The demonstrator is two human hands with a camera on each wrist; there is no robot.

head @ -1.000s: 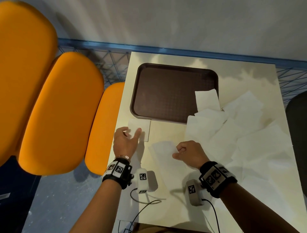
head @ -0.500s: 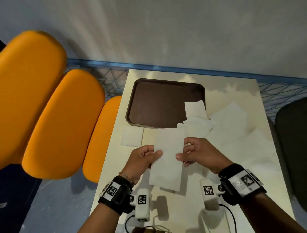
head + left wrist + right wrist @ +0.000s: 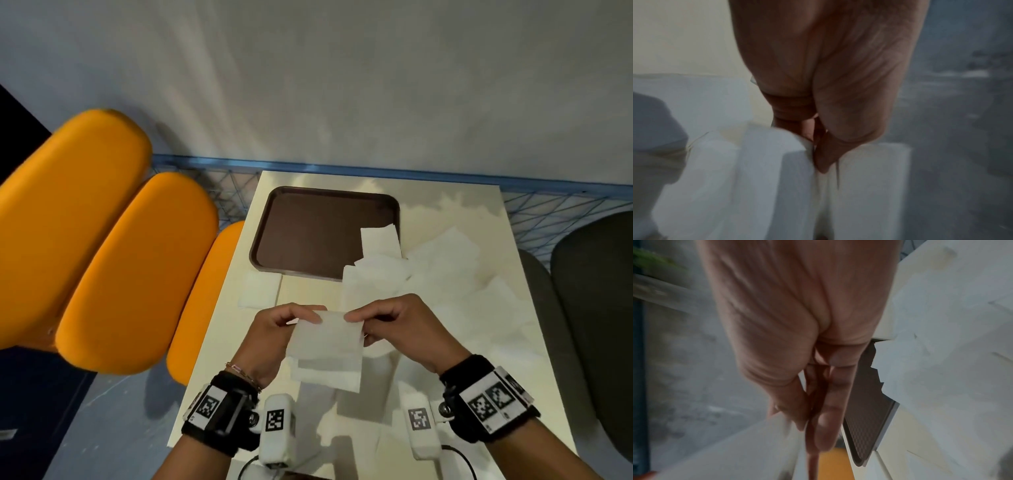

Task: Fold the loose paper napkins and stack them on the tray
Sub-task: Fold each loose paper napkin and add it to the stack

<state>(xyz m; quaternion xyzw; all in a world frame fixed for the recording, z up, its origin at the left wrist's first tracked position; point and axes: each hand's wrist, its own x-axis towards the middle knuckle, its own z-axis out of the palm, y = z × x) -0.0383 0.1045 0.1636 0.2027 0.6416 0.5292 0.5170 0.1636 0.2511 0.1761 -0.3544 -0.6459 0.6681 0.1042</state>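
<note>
We hold one paper napkin above the near half of the cream table, doubled over so that two layers hang down. Our left hand pinches its top edge at the 9 o'clock corner between thumb and curled fingers; our right hand pinches the 3 o'clock corner the same way. In both wrist views the fingers close on white paper, though blur hides finer detail.

One brown tray lies at 12 o'clock from the hands, toward the far edge of the table. One small napkin rests partly on the tray's 4 o'clock corner. One folded napkin lies flat on the table just beside the tray's near rim, at 10 o'clock from the hands. A loose heap of napkins spreads from 1 to 3 o'clock; its sheets overlap, so we cannot count them.

Three orange cushions stand at 9 o'clock, off the table. One dark chair sits at 3 o'clock.
</note>
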